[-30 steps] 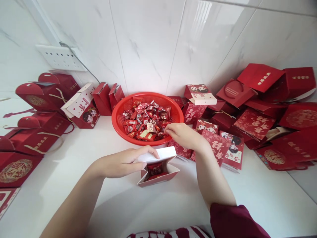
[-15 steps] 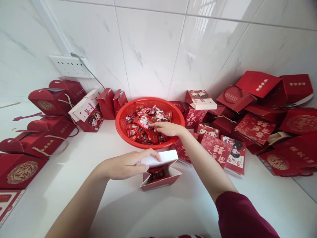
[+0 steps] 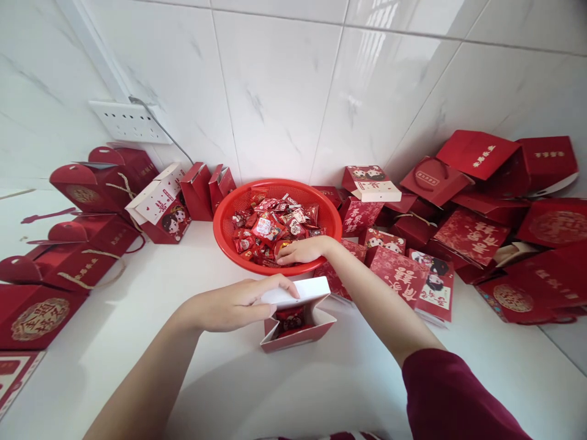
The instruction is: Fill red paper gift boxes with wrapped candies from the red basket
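Red box [image 3: 299, 339] stands open on the white tabletop [image 3: 220, 391], red packets [image 3: 290, 319] inside; the left hand [image 3: 232, 305] holds its white flap between thumb and fingers, while the right hand [image 3: 305, 249] dips into wrapped sweets [image 3: 268, 227] in the colander [image 3: 220, 231], fingertips partly hidden, grip impossible to tell

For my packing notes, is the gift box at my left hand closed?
No, the gift box at your left hand gapes open at the top, showing red-wrapped candies inside.
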`<state>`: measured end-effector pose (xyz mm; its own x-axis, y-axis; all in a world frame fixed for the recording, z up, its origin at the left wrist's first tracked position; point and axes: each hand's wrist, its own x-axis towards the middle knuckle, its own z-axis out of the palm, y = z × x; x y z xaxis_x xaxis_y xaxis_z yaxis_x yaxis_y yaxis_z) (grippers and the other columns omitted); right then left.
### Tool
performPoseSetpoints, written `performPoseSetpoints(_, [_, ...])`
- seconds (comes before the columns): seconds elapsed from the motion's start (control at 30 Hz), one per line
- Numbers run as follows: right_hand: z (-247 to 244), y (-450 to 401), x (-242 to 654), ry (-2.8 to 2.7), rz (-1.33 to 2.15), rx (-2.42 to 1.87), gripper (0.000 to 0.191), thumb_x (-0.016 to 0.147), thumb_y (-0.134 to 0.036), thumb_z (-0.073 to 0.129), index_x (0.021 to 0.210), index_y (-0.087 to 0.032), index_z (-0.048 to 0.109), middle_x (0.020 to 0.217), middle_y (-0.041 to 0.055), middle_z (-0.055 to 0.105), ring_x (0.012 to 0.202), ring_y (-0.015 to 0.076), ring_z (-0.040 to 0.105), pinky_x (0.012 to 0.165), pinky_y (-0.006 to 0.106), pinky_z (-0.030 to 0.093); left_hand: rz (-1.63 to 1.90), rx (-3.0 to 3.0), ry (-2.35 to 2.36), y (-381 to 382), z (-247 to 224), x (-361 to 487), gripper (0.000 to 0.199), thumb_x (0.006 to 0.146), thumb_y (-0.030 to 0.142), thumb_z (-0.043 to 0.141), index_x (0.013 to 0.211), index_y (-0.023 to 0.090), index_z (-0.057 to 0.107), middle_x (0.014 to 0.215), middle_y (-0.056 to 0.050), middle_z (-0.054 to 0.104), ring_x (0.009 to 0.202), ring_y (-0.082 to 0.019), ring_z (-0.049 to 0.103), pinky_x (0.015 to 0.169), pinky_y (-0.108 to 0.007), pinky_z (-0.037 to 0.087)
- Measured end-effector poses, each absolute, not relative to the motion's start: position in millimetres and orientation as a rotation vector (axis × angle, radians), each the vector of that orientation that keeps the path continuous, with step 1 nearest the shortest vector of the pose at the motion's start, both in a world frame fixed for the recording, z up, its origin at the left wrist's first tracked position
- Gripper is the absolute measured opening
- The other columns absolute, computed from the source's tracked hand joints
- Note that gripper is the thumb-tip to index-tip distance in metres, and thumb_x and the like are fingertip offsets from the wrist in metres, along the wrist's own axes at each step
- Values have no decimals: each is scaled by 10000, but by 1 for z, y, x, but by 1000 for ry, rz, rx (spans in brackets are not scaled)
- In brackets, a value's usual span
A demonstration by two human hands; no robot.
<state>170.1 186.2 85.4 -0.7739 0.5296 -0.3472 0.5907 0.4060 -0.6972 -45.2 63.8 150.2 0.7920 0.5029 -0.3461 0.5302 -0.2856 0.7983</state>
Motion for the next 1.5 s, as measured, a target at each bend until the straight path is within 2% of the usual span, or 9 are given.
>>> performPoseSetpoints(0.17, [81, 191, 176, 2580, -1363, 948, 332, 818, -323, 713, 1111, -168, 715, 1173, 82, 712, 1026, 226, 654, 903, 295, 471, 1, 1949, 743, 64, 150, -45, 338, 953, 290, 422, 1281, 258, 498, 916, -28, 553, 751, -176, 505, 686, -261, 399])
performPoseSetpoints(0.3, [82, 187, 180, 2582, -1507, 913, 184, 866, -267, 632, 991, -150, 700, 986, 56, 747, 881, 181, 672, 815, 273, 496, 6, 1939, 736, 64, 149, -46, 331, 955, 289, 422, 1276, 262, 499, 932, -32, 573, 768, -182, 521, 698, -267, 405])
performPoseSetpoints(0.53, [91, 177, 183, 2645, -1724, 1094, 234, 930, -289, 472, 951, -136, 648, 857, 64, 726, 811, 180, 685, 759, 288, 528, -28, 1958, 789, 65, 148, -47, 331, 960, 298, 438, 1285, 285, 501, 1011, -39, 584, 806, -186, 535, 697, -264, 405])
performPoseSetpoints(0.73, [97, 158, 190, 3046, -1577, 1387, 178, 902, -289, 500, 896, -155, 618, 874, 28, 639, 832, 164, 577, 810, 289, 455, -32, 2065, 797, 52, 160, -43, 333, 966, 349, 458, 1289, 282, 502, 879, -1, 617, 660, -155, 522, 662, -257, 411])
performPoseSetpoints(0.9, [112, 123, 200, 3505, -1359, 1401, 167, 911, -305, 552, 877, -164, 634, 874, 33, 639, 827, 164, 578, 805, 297, 459, -38, 2254, 734, 35, 170, -41, 332, 913, 272, 533, 1243, 288, 557, 977, -18, 681, 817, -205, 627, 746, -277, 432])
performPoseSetpoints(1.03, [133, 91, 214, 3638, -1654, 1066, 87, 882, -247, 644, 934, -182, 669, 898, 42, 683, 801, 157, 632, 729, 292, 505, -65, 2266, 669, 33, 170, -41, 329, 922, 284, 535, 1250, 304, 549, 1072, -23, 688, 890, -212, 653, 738, -266, 447])
performPoseSetpoints(1.17, [154, 59, 226, 3643, -1879, 527, 142, 827, -188, 711, 965, -184, 679, 850, 44, 707, 748, 155, 662, 678, 289, 538, -44, 2255, 687, 37, 168, -42, 341, 927, 266, 520, 1267, 276, 525, 998, -19, 696, 819, -194, 648, 729, -261, 452])
performPoseSetpoints(1.33, [166, 32, 220, 3537, -1345, 645, 139, 866, -137, 664, 1002, -159, 671, 849, 48, 707, 756, 139, 640, 704, 279, 525, -59, 2130, 672, 41, 167, -42, 272, 944, 200, 479, 1205, 258, 528, 985, 2, 697, 826, -163, 648, 763, -242, 460])
performPoseSetpoints(1.5, [161, 25, 207, 3363, -861, 841, 176, 957, -273, 595, 1074, -158, 657, 939, 56, 693, 828, 159, 626, 752, 303, 502, 18, 2149, 735, 42, 165, -43, 195, 978, 244, 444, 1134, 232, 561, 1026, -6, 678, 873, -162, 645, 766, -233, 461])
